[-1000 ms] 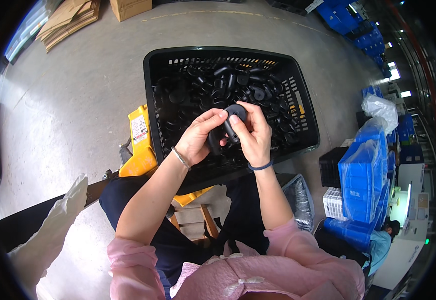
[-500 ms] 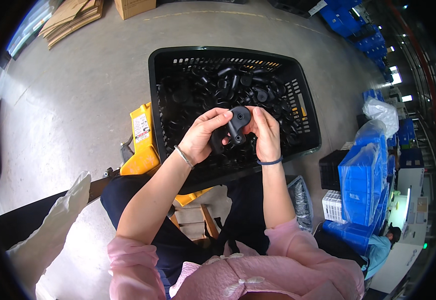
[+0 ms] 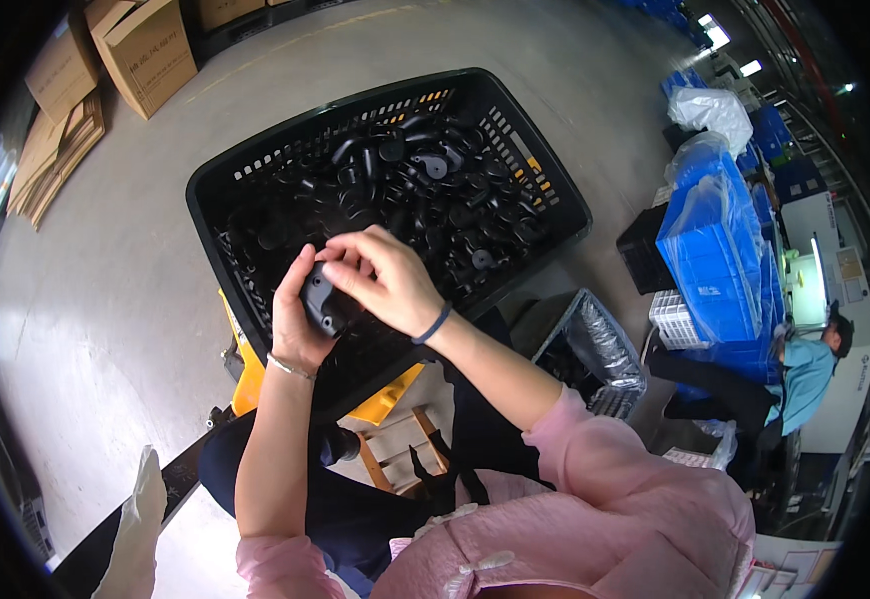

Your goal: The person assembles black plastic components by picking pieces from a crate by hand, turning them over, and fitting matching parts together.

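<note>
My left hand (image 3: 298, 317) is closed around a black plastic part (image 3: 321, 301), a curved piece with small round holes. My right hand (image 3: 387, 282) reaches across from the right, its thumb and curled fingers gripping the upper end of the same part. Beneath and beyond both hands is a large black crate (image 3: 572, 222) with slotted walls. Many loose black plastic parts (image 3: 355, 180) lie jumbled inside it, some round, some curved.
A lined bin (image 3: 610, 349) stands right of my knees. Yellow equipment (image 3: 251, 374) shows by the crate's left side. Cardboard boxes (image 3: 145, 60) are at the far left. Blue crates (image 3: 710, 260) are stacked to the right, near a bending person (image 3: 805, 379) in a light blue top.
The view has swung right, so the crate appears farther left. The part is now in my left palm and has turned. My right hand has come over it from the right.
</note>
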{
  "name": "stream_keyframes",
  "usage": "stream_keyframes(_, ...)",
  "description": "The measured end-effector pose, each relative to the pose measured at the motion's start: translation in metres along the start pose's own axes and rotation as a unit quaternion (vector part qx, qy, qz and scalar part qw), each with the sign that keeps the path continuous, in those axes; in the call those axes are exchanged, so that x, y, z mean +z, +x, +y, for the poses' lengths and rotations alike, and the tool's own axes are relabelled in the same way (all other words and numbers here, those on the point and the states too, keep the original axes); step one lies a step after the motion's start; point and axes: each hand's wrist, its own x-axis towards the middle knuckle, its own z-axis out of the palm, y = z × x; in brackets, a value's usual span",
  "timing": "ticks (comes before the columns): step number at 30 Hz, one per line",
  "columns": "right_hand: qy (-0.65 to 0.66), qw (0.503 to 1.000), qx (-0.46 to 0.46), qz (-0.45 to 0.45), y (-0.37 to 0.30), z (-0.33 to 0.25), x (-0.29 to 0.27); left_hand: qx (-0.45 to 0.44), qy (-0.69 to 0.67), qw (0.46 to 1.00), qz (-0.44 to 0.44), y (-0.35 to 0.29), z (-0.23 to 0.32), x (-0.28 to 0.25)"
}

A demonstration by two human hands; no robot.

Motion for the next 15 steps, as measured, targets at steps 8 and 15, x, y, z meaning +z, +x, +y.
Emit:
stream_keyframes(8, -0.347, 0.877, 0.208, -0.257, 0.045, 0.113, -0.084, 0.016, -0.027, 0.996, 0.080, -0.015, 0.008, -0.014)
stream_keyframes(15, -0.361, 0.808, 0.374, -0.277, 0.038, 0.167, -0.058, 0.020, -0.027, 0.991, 0.133, -0.015, 0.007, -0.015)
